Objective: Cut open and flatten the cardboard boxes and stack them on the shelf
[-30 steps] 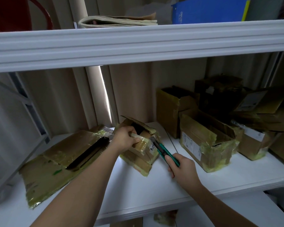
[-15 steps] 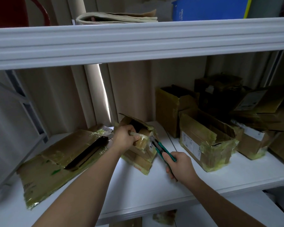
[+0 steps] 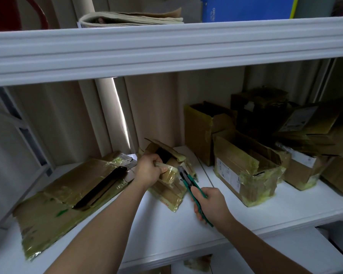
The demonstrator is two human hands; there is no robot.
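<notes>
Cardboard small box (image 3: 167,175), flaps open and dark inside, is gripped by the left hand (image 3: 149,172); the right hand (image 3: 211,205) holds one green cutter (image 3: 188,179).

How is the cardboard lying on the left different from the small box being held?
The flattened cardboard lies flat on the shelf, untouched; the small box still has volume, tilted, with flaps open. The left hand grips the small box while the right hand holds a green knife against it. Both are brown, with yellowish tape.

Dim, greenish light; a bright slit of daylight between the curtains (image 3: 120,113); boxes at right sink into shadow; wide-angle edges bend.
</notes>
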